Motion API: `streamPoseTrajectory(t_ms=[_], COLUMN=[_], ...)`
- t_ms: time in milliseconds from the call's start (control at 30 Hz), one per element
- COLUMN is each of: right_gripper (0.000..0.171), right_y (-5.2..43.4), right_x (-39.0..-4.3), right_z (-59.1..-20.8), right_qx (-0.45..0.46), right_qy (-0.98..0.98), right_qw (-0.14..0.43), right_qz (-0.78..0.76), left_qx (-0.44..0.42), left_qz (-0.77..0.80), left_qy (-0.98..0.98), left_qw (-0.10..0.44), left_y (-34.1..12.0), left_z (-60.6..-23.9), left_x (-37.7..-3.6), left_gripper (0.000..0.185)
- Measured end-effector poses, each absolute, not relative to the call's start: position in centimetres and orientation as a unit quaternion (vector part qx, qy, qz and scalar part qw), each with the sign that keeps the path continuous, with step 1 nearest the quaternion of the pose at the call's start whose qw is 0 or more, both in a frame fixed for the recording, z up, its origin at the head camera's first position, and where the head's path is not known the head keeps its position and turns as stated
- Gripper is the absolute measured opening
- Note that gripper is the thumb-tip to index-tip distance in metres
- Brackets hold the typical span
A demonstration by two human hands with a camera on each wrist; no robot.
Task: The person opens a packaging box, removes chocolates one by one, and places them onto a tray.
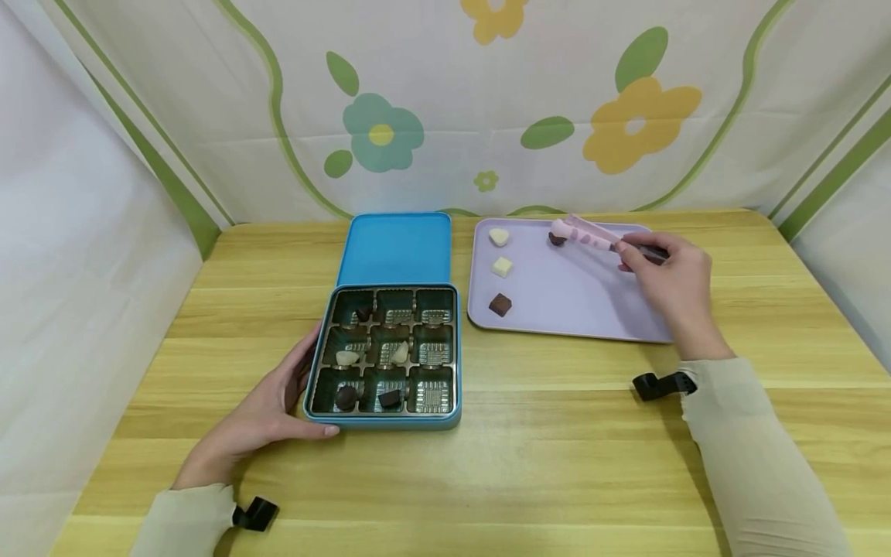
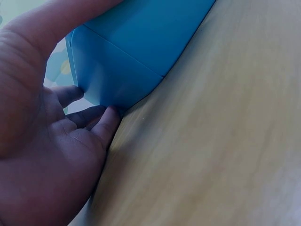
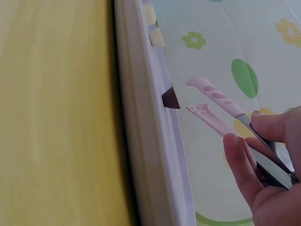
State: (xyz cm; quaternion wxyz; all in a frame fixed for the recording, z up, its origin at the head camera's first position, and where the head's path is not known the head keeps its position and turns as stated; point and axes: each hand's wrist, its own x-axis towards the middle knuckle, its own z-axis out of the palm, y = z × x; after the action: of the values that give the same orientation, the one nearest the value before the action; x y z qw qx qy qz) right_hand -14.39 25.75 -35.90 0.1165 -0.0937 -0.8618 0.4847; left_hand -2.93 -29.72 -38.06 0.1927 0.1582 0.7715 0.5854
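My right hand [image 1: 671, 275] pinches pink tongs [image 1: 592, 234] over the lilac tray [image 1: 571, 309]. The tong tips sit at a dark chocolate [image 1: 557, 240] near the tray's far edge. In the right wrist view the tongs [image 3: 214, 106] have their tips apart with nothing between them. Two white chocolates [image 1: 499, 237] [image 1: 502, 267] and a brown one [image 1: 500, 304] lie on the tray's left side. My left hand [image 1: 267, 410] rests with straight fingers against the front left corner of the blue tin box [image 1: 384, 422]. Several of its compartments hold chocolates.
The tin's blue lid [image 1: 395, 249] lies open flat behind the box. A wooden table [image 1: 543, 464] carries everything. Floral fabric walls [image 1: 418, 116] enclose the back and both sides. Black wrist straps [image 1: 661, 384] show at my cuffs.
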Motion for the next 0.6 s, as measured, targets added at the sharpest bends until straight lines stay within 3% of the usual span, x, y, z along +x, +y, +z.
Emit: streamPoseTrajectory(t_ms=[333, 600], right_gripper=[0.043, 0.027], right_y=[23.9, 19.8], right_x=[-13.7, -12.1], right_z=[-33.9, -32.7], right_qx=[-0.067, 0.036], right_qy=[-0.797, -0.767], right_qw=[0.091, 0.067], right_qz=[0.593, 0.637], left_qx=[0.154, 0.147], left_qz=[0.584, 0.580], left_qy=[0.772, 0.775], left_qw=[0.198, 0.202], left_y=[-29.8, -29.8], left_z=[-37.9, -37.9], left_x=[-2.9, -2.9], left_gripper=[0.135, 0.135])
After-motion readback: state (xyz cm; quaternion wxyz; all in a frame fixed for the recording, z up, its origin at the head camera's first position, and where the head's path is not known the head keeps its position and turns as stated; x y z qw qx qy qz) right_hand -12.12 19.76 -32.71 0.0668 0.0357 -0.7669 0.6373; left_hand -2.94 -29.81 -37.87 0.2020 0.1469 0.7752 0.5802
